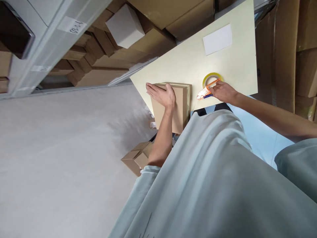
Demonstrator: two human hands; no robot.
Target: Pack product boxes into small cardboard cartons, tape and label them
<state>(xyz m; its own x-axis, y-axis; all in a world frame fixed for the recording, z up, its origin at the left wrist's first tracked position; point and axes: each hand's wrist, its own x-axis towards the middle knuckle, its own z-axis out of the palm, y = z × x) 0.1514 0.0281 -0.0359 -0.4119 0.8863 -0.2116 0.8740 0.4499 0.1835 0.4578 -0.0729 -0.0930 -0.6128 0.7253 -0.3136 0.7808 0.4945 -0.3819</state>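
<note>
A closed cardboard box stands at the near left part of the pale tabletop. My left hand lies flat against the box, fingers stretched out and close together. To the right, my right hand has its fingers closed on an orange tape dispenser with a pale, shiny front end. A yellow-rimmed roll of tape is at the dispenser, just beyond my fingers. Beneath it shows a small dark blue strip, its kind unclear. My right fingertips are partly hidden.
A white sheet lies farther back on the tabletop. Shelves with several cardboard boxes and a white box rise beyond. Large cartons stand at right. An open carton is low at left, beside the grey floor.
</note>
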